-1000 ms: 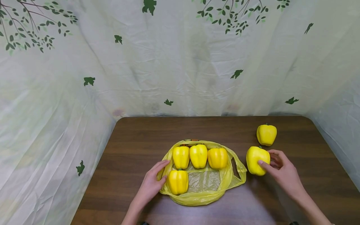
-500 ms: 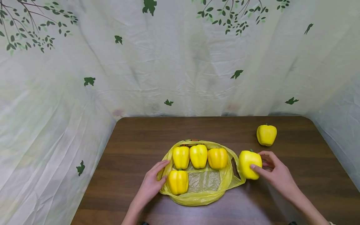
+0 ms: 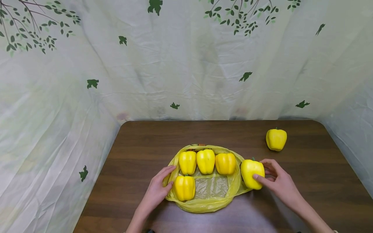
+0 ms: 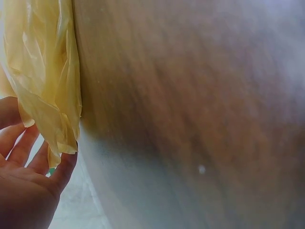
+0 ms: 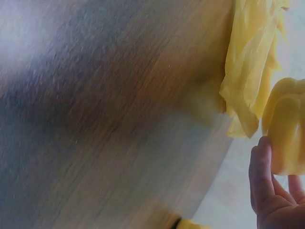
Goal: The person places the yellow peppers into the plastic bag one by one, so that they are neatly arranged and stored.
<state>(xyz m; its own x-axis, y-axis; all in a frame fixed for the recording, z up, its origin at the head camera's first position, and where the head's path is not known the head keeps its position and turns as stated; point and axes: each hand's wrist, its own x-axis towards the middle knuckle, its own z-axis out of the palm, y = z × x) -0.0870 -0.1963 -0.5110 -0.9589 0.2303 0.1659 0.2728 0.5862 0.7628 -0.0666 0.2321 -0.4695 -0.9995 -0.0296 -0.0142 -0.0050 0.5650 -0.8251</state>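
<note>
A yellow plastic bag [image 3: 211,207] lies spread open on the table with several yellow bell peppers inside: three in a row at its far side and one bell pepper [image 3: 185,188] at the near left. My left hand [image 3: 157,187] holds the bag's left edge; in the left wrist view its fingers lie about the crumpled plastic [image 4: 47,71]. Between thumb and fingers, my right hand [image 3: 278,181] grips another yellow bell pepper [image 3: 252,174], its green stem pointing away. That pepper overlaps the bag's right handle in the head view. The right wrist view shows it beside the bag [image 5: 245,71].
One more yellow bell pepper [image 3: 276,139] stands at the back right of the dark wooden table [image 3: 151,132]. A pale curtain [image 3: 189,64] with printed leaves hangs behind the table's far edge and along its sides.
My right hand has carried its bell pepper leftward and slightly nearer, from the table's right part to the bag's right handle. The left hand has stayed at the bag's edge.
</note>
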